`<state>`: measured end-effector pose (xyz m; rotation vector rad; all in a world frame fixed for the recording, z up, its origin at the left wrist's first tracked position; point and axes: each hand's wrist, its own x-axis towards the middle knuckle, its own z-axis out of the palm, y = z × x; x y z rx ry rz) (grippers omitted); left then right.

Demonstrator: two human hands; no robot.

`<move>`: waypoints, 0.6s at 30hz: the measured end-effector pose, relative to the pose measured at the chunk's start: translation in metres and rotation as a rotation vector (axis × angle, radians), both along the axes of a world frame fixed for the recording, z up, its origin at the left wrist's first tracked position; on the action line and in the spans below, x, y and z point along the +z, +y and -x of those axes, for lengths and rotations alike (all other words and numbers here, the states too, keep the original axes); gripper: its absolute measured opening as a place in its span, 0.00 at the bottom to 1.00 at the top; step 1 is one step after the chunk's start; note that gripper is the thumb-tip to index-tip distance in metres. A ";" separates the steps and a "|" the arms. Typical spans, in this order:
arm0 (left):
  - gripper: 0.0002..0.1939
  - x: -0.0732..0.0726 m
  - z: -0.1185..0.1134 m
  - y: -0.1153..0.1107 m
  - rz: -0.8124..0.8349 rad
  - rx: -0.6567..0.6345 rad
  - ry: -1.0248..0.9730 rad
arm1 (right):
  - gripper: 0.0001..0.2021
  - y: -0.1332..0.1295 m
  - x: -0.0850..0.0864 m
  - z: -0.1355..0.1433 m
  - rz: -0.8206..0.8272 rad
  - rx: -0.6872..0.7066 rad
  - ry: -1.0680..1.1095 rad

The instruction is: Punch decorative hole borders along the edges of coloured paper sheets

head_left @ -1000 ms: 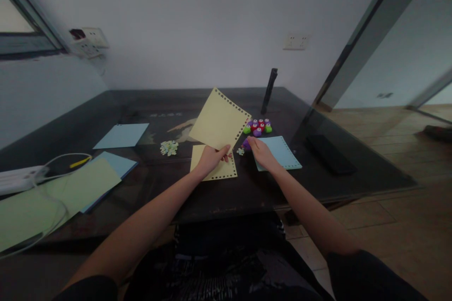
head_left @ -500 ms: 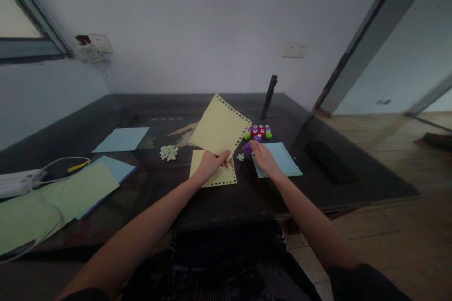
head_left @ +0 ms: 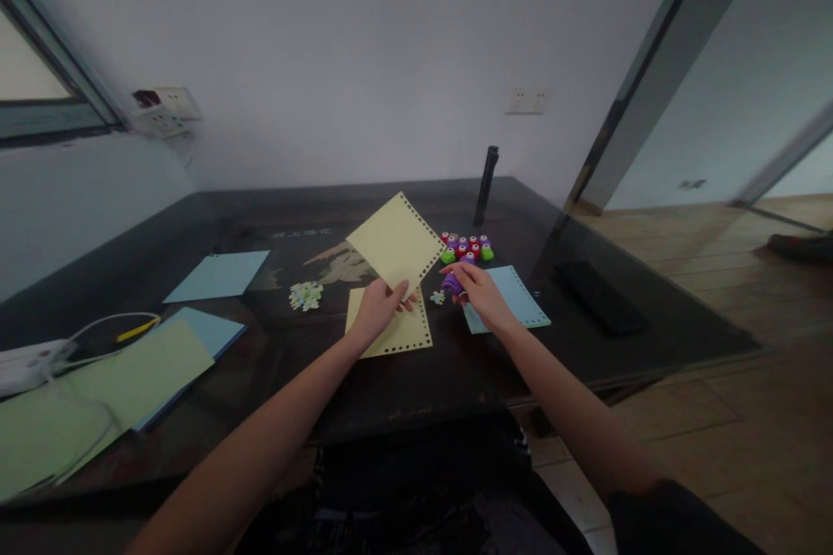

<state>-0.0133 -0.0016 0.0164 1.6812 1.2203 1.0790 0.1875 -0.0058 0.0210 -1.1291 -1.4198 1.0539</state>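
Note:
My left hand pinches the lower corner of a yellow punched sheet, which is raised and tilted. Under it a second yellow sheet lies on the dark table. My right hand grips a small purple toy over the left edge of a blue punched sheet. Behind that hand stands a cluster of red, purple and green toys with eye-like tops. One loose puzzle piece lies between my hands, and a pile of puzzle pieces is to the left.
A black upright stand rises at the back. At the right lies a black flat object. On the left are a blue sheet, stacked green and blue sheets, and a white power strip with cables.
The raised yellow sheet has dropped slightly and is held more diagonally. My right hand has turned, showing more of the purple toy. The whole view has shifted a little.

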 end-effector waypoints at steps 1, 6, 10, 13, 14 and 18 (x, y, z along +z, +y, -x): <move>0.14 -0.001 0.001 0.001 -0.012 0.003 0.012 | 0.14 -0.001 0.001 0.000 0.022 0.001 0.044; 0.12 0.001 0.003 0.002 -0.004 0.022 0.015 | 0.13 -0.005 0.005 0.001 0.107 0.031 0.260; 0.10 0.004 0.004 0.002 0.003 0.024 -0.075 | 0.13 -0.009 0.009 0.003 0.166 0.102 0.353; 0.15 0.004 0.005 0.003 -0.009 0.016 -0.127 | 0.16 -0.012 0.010 0.005 0.174 0.174 0.345; 0.17 0.004 0.005 0.004 -0.011 0.015 -0.131 | 0.17 -0.013 0.011 0.005 0.170 0.188 0.334; 0.21 0.003 0.006 0.006 -0.009 0.013 -0.143 | 0.18 -0.013 0.016 0.002 0.100 0.188 0.302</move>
